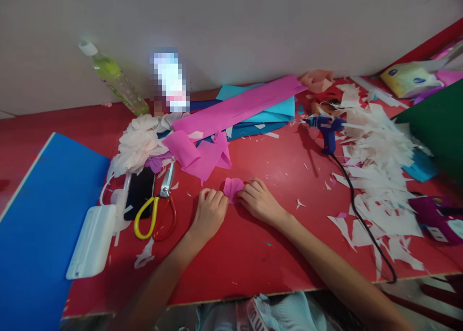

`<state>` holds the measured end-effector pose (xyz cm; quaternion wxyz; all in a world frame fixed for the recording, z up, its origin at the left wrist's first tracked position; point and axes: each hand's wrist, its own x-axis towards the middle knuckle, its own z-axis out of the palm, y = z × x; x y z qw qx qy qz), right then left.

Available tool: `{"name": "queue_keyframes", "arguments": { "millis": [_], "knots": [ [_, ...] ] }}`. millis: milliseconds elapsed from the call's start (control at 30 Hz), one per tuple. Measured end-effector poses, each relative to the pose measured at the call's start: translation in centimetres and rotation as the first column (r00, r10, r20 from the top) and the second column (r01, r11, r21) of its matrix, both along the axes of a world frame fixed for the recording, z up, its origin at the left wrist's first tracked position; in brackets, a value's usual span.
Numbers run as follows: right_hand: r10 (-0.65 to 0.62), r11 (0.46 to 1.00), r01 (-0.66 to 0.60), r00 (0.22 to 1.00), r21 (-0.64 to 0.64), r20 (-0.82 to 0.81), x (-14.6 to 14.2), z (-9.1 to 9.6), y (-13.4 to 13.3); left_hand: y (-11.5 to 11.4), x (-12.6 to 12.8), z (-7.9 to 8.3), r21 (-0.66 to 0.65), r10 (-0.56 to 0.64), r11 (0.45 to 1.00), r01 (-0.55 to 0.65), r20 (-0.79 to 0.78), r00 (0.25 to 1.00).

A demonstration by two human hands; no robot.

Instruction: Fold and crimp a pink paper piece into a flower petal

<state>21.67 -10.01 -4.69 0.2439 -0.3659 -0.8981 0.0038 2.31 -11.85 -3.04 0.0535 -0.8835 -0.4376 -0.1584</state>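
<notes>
A small pink crepe paper petal (233,188) is held just above the red table between my two hands. My left hand (211,206) pinches its left edge with curled fingers. On the other side, my right hand (261,202) grips the petal's right edge, its fingers closed. Behind them lies a cut piece of pink crepe paper (208,157), partly folded. Scissors (167,181) with one yellow and one red handle rest to the left, blades pointing away, beside a black phone (139,193).
A blue glue gun (328,131) stands at the right, its black cord running to the front edge. White paper scraps (379,177) spread beyond it. A pale paper flower (139,143), a bottle (115,80) and a white device (92,242) occupy the left. Folded pink crepe paper (238,107) lies behind.
</notes>
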Motion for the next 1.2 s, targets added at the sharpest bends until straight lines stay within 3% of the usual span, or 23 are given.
{"name": "queue_keyframes", "arguments": {
  "millis": [367,700,1200],
  "knots": [
    [0.003,0.999,-0.004,1.000,-0.043,-0.009,0.07,-0.33,-0.02,0.18,-0.10,0.43,-0.003,-0.027,1.000,0.027,-0.001,1.000],
    [-0.027,1.000,0.025,0.996,0.016,0.080,0.02,-0.42,0.16,0.70,-0.18,0.26,0.011,-0.029,1.000,0.029,0.032,0.999],
    [-0.045,0.999,0.045,0.996,0.002,0.072,0.64,-0.32,0.29,0.57,-0.03,0.13,0.013,0.006,1.000,-0.006,0.033,0.999]
  ]
}}
